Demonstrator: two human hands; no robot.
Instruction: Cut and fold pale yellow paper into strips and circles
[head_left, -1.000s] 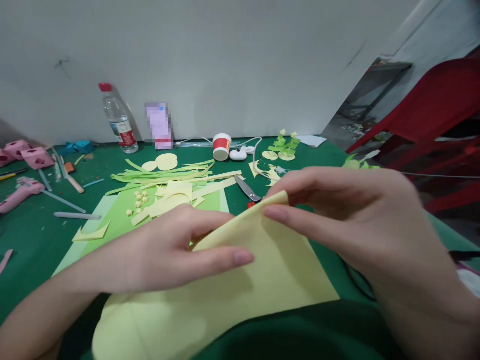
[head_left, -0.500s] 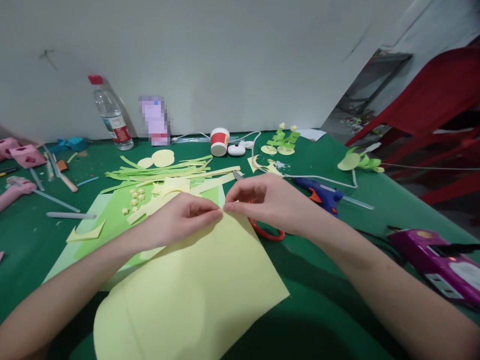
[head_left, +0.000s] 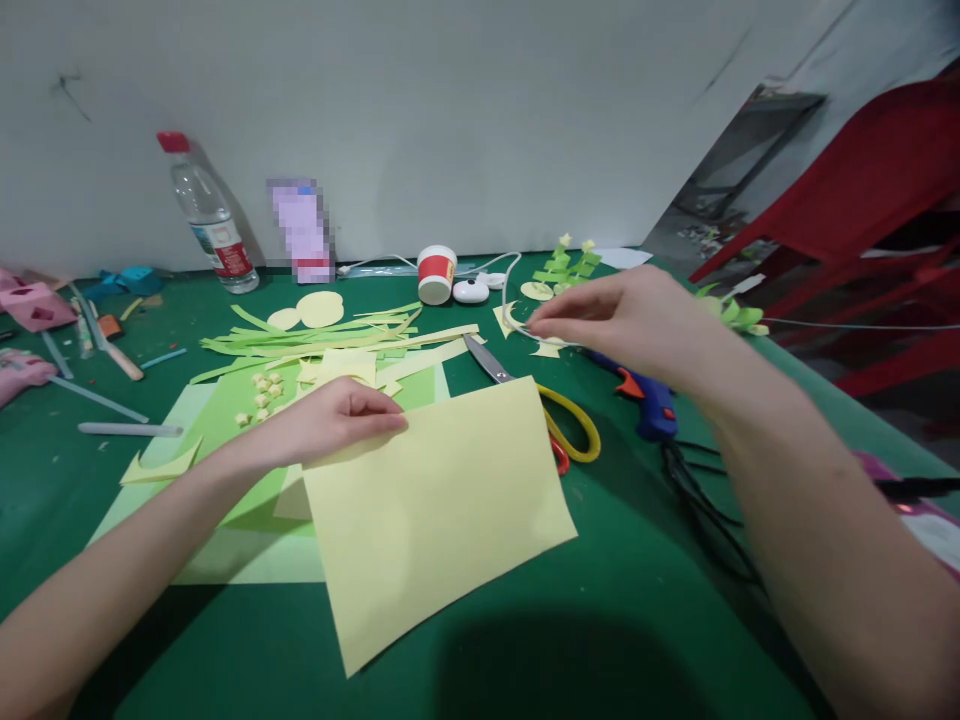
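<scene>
Green table [head_left: 637,620], white wall [head_left: 450,120] behind. Sheet [head_left: 442,510] lay flat mid-table, toward near edge. Left hand [head_left: 330,420] pinched its far-left corner, likely to steady it. Right hand [head_left: 622,320] hung nearer far edge, fingertips drawn together over scrap [head_left: 546,350]; grip unclear. Scissors [head_left: 559,425] just beside sheet, handy.

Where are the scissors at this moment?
In the head view, the scissors lie on the green table right of centre, between the yellow sheet and the blue glue gun.
</scene>
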